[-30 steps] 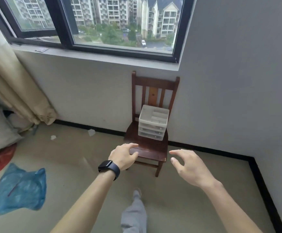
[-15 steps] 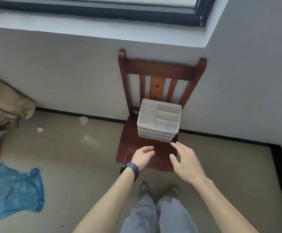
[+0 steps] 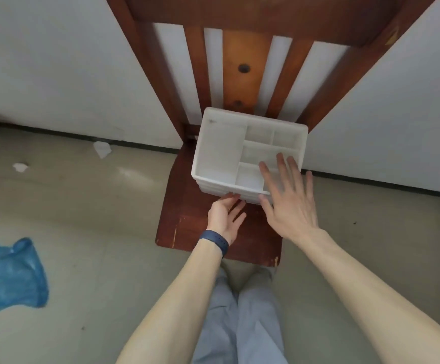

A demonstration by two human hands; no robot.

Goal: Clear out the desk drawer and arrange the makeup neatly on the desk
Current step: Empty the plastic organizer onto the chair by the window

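Observation:
A white plastic drawer organizer stands on the seat of a dark wooden chair, against the backrest. Its top tray is divided into several compartments, and I see nothing in them. Stacked drawers show at its front. My left hand, with a dark blue watch band on the wrist, is palm-up with straight fingers touching the lower front edge of the organizer. My right hand is spread flat over the organizer's front right corner; I cannot tell if it touches. No makeup is visible.
The chair stands against a white wall with a dark baseboard. On the floor lie a blue plastic bag at the left and two scraps of white paper. My legs in grey trousers are just before the chair.
I have stepped close to the chair and leaned over it. Both hands moved forward from above the seat to the organizer's front; the left turned palm-up against it.

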